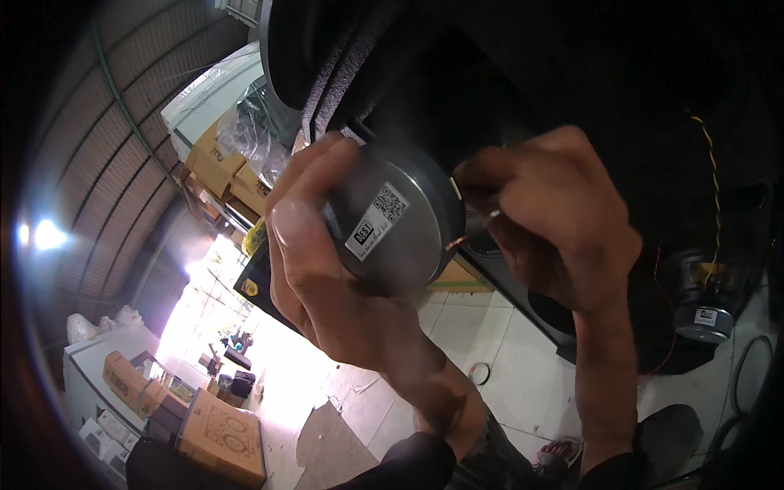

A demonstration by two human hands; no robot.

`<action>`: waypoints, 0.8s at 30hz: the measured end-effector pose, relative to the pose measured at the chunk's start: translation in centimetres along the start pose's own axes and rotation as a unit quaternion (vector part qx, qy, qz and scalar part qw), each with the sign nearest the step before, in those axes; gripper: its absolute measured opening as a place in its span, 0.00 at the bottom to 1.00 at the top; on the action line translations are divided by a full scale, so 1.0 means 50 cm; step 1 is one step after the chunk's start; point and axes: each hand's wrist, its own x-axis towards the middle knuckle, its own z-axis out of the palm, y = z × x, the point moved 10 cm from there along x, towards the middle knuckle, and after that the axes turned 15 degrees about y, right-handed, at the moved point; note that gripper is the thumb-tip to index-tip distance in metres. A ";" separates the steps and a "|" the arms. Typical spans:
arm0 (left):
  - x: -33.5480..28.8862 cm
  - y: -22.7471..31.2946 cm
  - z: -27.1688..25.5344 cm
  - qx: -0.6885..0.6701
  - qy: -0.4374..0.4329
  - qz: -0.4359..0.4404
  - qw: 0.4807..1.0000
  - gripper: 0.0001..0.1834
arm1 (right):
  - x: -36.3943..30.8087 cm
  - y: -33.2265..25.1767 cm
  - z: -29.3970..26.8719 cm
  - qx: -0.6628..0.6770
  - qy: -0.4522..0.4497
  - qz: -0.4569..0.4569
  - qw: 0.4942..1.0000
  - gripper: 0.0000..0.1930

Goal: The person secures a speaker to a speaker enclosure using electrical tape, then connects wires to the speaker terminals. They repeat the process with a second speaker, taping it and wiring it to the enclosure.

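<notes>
My left hand grips a speaker driver by its round grey magnet, thumb and fingers around the rim. A white label with a square code is stuck on the magnet's flat back. Close to the driver's right side, my right hand is closed in a pinch. From its fingers a thin copper-coloured wire sticks out toward the driver's edge; whether it touches is unclear. The front of the driver is hidden. Behind both hands stands a large black speaker cabinet, mostly in darkness.
At the right, a second speaker driver sits with a twisted yellow wire and a red wire beside it. A black ring lies on the tiled floor. Cardboard boxes stand lower left, more boxes upper left.
</notes>
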 end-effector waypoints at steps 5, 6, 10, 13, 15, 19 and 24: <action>0.015 -0.011 -0.004 -0.005 0.018 -0.022 1.000 0.30 | -0.027 -0.008 0.005 0.011 0.024 -0.035 0.999 0.19; 0.018 -0.011 -0.005 -0.012 0.010 -0.003 1.000 0.29 | -0.031 -0.006 0.006 0.021 0.028 -0.037 0.999 0.19; 0.024 -0.002 0.017 0.037 -0.074 0.115 0.990 0.31 | -0.037 0.003 0.016 0.010 -0.015 -0.065 0.998 0.19; 0.028 0.004 0.018 0.050 -0.073 0.141 0.986 0.28 | -0.038 -0.006 0.018 -0.035 -0.020 -0.101 0.994 0.20; 0.037 -0.011 0.010 -0.047 -0.059 0.055 0.996 0.23 | -0.038 -0.009 0.022 -0.065 -0.023 -0.103 0.992 0.20; 0.042 -0.002 0.014 -0.061 -0.097 0.063 0.991 0.17 | -0.041 -0.010 0.029 -0.095 -0.033 -0.094 0.990 0.18; 0.029 0.022 0.027 -0.020 -0.188 0.183 0.965 0.20 | -0.037 -0.013 0.022 -0.066 0.010 -0.101 0.993 0.16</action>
